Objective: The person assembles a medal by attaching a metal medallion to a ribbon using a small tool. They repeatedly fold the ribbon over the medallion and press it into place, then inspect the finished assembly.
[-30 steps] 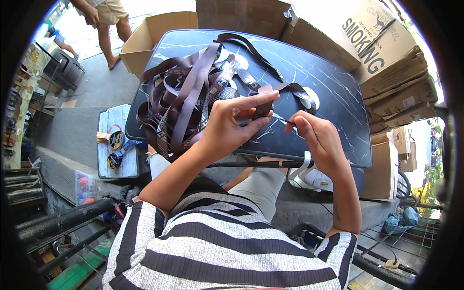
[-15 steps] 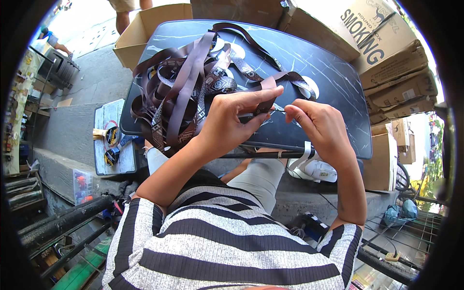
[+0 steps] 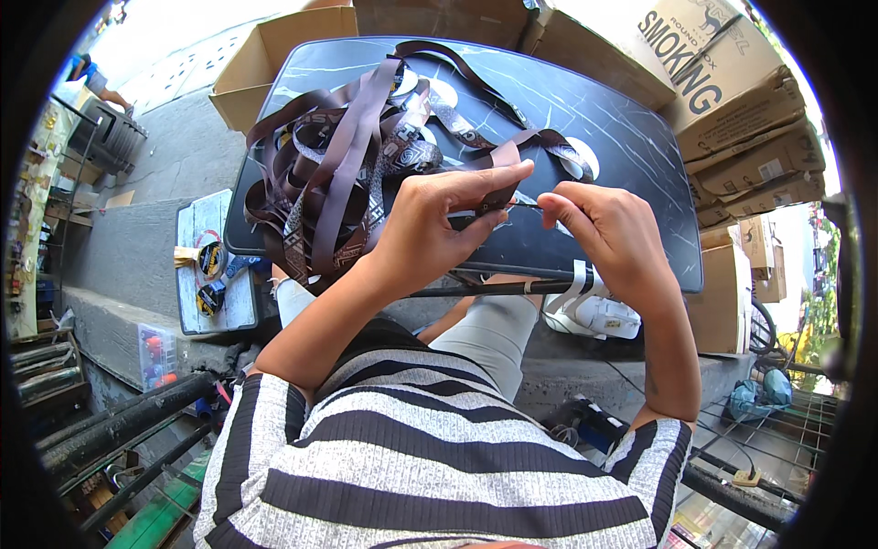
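My left hand (image 3: 425, 220) is closed over the black table, pinching a fold of brown printed ribbon (image 3: 500, 198) between thumb and fingers. My right hand (image 3: 613, 224), its fingers closed, pinches a thin dark thing (image 3: 525, 205) that reaches across to that fold; it is too small to name. From my left hand the ribbon runs on to the right, toward a white roll (image 3: 583, 157). Left of my hands lies a large tangled heap of brown ribbon (image 3: 343, 156), some loops plain and some printed, with more white rolls among them.
The black marble-patterned table (image 3: 631, 156) stands before my knees. A small white stool (image 3: 219, 306) with tape rolls is at its left. Cardboard boxes (image 3: 768, 137) are stacked at the right, and an open box (image 3: 283, 50) stands behind. Below the table's right front sits a white device (image 3: 604, 317).
Both hands keep their hold at nearly the same place, and my right hand has shifted only slightly. The view has moved a little; the legs at the upper left are gone from it.
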The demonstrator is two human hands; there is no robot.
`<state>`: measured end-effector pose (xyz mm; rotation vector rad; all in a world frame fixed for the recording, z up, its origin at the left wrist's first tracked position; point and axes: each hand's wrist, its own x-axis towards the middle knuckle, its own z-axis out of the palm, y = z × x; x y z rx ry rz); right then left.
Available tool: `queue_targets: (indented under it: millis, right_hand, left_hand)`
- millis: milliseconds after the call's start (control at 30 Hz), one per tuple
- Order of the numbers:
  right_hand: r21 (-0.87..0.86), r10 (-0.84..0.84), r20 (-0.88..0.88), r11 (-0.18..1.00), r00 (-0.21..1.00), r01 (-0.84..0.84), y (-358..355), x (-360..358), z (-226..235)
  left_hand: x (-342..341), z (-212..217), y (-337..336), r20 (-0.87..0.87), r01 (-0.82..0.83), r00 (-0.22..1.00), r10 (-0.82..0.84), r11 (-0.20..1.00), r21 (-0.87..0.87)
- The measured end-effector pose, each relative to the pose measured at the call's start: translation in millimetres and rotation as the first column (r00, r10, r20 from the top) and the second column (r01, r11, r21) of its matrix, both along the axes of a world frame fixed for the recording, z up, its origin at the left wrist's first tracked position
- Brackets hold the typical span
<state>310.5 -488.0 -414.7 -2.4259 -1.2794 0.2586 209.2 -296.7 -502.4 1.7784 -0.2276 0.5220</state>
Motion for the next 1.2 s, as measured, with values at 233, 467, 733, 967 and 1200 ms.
queue_targets:
  millis: [233,467,733,967,1200]
  right_hand:
    - [-0.006,-0.001,-0.011,1.0,1.0,0.001,2,-1,-4]
    - [-0.051,-0.017,0.0,0.999,1.0,0.017,3,-3,0]
    - [-0.072,-0.021,-0.011,0.997,1.0,0.02,3,-3,1]
    - [-0.088,-0.048,-0.057,0.995,0.997,0.043,4,0,-3]
    - [-0.005,-0.028,-0.059,1.0,0.998,0.028,2,6,-18]
  left_hand:
    - [2,-2,-1,0.033,-0.006,0.999,0.005,1.0,0.014]
    - [0,-1,0,-0.005,0.009,1.0,-0.009,1.0,0.024]
    - [0,-1,-2,-0.001,0.01,1.0,-0.01,0.999,0.034]
    - [0,-2,-1,-0.035,0.021,0.999,-0.021,1.0,0.018]
    - [0,-3,0,-0.037,0.038,0.999,-0.038,0.999,0.001]
